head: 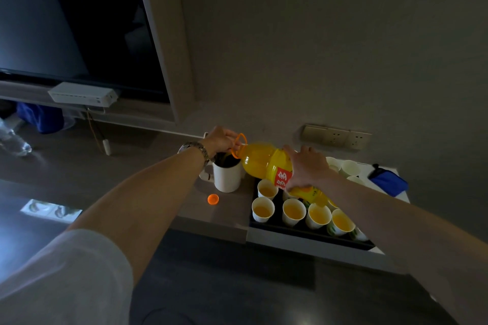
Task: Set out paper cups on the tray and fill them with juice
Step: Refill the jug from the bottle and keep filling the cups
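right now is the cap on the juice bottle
No, the orange cap lies on the counter beside the white mug, off the bottle.

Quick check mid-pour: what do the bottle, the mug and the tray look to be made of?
Bottle: clear plastic, glossy; the juice shows through it. Mug: looks ceramic, a smooth white thick wall, though the dim light leaves it open. Tray: dark and matte, perhaps plastic or lacquered wood; cannot tell.

The bottle [266, 163] lies tilted across the tray's [303, 229] far left corner, blocking the way over the cups [293, 211] there; a mug [227, 177] stands just left of the tray; a cap [213, 199] lies before the mug; bare counter [148, 155] stretches left of the tray.
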A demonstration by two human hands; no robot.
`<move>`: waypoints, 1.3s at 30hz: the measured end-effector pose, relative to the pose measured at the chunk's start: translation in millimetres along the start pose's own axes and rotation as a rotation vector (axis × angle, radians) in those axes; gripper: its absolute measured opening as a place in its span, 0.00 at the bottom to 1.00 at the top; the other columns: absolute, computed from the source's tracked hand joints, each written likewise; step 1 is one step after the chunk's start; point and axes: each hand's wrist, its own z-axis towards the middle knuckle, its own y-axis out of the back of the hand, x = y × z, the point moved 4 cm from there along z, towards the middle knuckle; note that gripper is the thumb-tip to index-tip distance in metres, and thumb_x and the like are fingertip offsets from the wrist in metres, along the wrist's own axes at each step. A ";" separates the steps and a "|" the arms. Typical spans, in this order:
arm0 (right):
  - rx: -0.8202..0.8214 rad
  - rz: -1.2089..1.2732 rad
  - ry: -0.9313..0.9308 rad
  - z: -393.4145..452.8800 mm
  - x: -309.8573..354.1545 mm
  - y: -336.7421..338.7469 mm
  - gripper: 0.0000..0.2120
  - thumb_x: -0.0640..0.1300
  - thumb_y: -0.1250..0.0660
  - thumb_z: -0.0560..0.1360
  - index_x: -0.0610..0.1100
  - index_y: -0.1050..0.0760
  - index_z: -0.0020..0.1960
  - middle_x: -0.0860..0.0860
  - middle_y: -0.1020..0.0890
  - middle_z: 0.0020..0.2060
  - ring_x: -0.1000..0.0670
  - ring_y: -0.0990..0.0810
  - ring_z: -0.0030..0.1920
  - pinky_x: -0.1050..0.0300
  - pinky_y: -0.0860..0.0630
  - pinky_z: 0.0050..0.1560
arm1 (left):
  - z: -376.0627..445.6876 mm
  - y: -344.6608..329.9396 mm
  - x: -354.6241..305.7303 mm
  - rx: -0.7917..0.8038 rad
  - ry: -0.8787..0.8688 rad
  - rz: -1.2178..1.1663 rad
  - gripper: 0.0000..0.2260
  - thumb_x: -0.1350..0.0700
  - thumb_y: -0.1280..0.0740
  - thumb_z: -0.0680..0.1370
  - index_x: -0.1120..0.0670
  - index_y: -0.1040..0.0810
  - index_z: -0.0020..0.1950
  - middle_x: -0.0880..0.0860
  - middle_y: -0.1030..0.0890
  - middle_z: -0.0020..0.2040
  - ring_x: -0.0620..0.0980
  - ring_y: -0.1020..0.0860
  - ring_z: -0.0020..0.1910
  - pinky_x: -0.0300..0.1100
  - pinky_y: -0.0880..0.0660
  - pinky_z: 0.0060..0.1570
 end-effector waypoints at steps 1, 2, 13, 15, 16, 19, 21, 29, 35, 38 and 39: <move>-0.002 -0.001 0.001 0.0 -0.3 0.5 0.62 0.67 0.19 0.55 0.56 0.51 0.78 0.40 0.32 0.70 0.36 0.31 0.70 0.41 0.27 0.65 | -0.7 0.0 -1.0 -0.002 0.001 -0.002 0.18 0.70 0.31 0.77 0.62 0.23 0.67 0.60 0.17 0.58 0.55 0.19 0.60 0.42 0.20 0.54; -0.004 -0.002 0.002 0.3 -0.6 0.6 0.62 0.67 0.19 0.55 0.56 0.50 0.78 0.40 0.32 0.70 0.36 0.31 0.70 0.41 0.27 0.65 | -1.3 -0.1 -1.3 -0.004 0.003 -0.004 0.18 0.70 0.31 0.77 0.62 0.23 0.66 0.60 0.17 0.58 0.55 0.19 0.59 0.42 0.20 0.53; -0.016 -0.006 0.001 5.1 -2.3 0.3 0.62 0.67 0.19 0.53 0.57 0.51 0.77 0.40 0.33 0.70 0.36 0.31 0.69 0.40 0.27 0.64 | 1.1 1.3 -1.8 -0.004 0.007 0.005 0.17 0.67 0.28 0.76 0.60 0.21 0.65 0.56 0.16 0.55 0.50 0.18 0.56 0.36 0.21 0.47; -0.017 -0.009 0.005 6.4 -2.8 1.0 0.63 0.67 0.19 0.52 0.57 0.51 0.77 0.40 0.32 0.70 0.36 0.31 0.69 0.41 0.27 0.64 | 0.8 0.7 -1.7 0.000 0.011 0.002 0.18 0.68 0.29 0.76 0.61 0.22 0.66 0.56 0.16 0.54 0.51 0.18 0.56 0.36 0.21 0.47; -0.022 -0.009 0.007 7.1 -3.0 1.3 0.62 0.67 0.19 0.52 0.58 0.51 0.77 0.40 0.32 0.70 0.36 0.31 0.69 0.40 0.27 0.64 | -0.2 0.5 -2.1 0.002 0.009 0.003 0.18 0.69 0.30 0.77 0.62 0.22 0.66 0.56 0.16 0.55 0.51 0.19 0.56 0.36 0.21 0.46; -0.035 -0.031 0.015 8.0 -3.8 2.8 0.61 0.67 0.19 0.53 0.57 0.51 0.76 0.40 0.33 0.70 0.36 0.31 0.69 0.40 0.27 0.64 | -4.8 -0.8 -5.0 0.003 0.000 0.018 0.17 0.69 0.32 0.78 0.61 0.23 0.66 0.58 0.17 0.58 0.52 0.19 0.57 0.35 0.22 0.46; -0.035 -0.036 0.016 8.6 -4.5 2.4 0.61 0.66 0.19 0.54 0.57 0.51 0.76 0.39 0.33 0.70 0.36 0.31 0.69 0.40 0.27 0.64 | -4.9 -1.0 -5.6 -0.001 -0.006 0.015 0.17 0.69 0.32 0.78 0.61 0.22 0.66 0.59 0.17 0.59 0.52 0.19 0.57 0.35 0.21 0.46; -0.050 -0.056 0.045 6.7 -5.0 10.6 0.59 0.65 0.19 0.56 0.56 0.49 0.77 0.40 0.32 0.70 0.37 0.31 0.68 0.43 0.28 0.65 | -0.3 -0.6 -3.7 -0.006 0.002 0.005 0.16 0.68 0.32 0.78 0.60 0.22 0.65 0.58 0.17 0.57 0.53 0.18 0.58 0.42 0.20 0.55; -0.054 -0.073 0.053 5.3 -3.6 13.1 0.58 0.65 0.19 0.57 0.55 0.48 0.78 0.40 0.32 0.70 0.37 0.30 0.68 0.43 0.28 0.64 | 1.0 0.1 -4.9 -0.001 0.004 0.004 0.15 0.68 0.32 0.78 0.61 0.22 0.64 0.57 0.16 0.55 0.51 0.18 0.55 0.38 0.21 0.49; -0.050 -0.083 0.055 4.8 -3.3 14.4 0.59 0.65 0.19 0.57 0.55 0.49 0.78 0.41 0.32 0.70 0.37 0.31 0.68 0.44 0.28 0.64 | 2.0 -0.1 -2.5 0.001 0.009 0.009 0.15 0.67 0.31 0.78 0.60 0.21 0.64 0.56 0.16 0.55 0.51 0.18 0.57 0.40 0.20 0.53; -0.045 -0.084 0.055 4.9 -2.9 14.5 0.59 0.65 0.19 0.57 0.55 0.49 0.78 0.41 0.32 0.70 0.37 0.31 0.68 0.43 0.28 0.64 | 1.9 -0.1 -1.6 0.000 0.011 0.011 0.15 0.67 0.31 0.78 0.60 0.21 0.64 0.56 0.16 0.55 0.51 0.18 0.57 0.41 0.20 0.54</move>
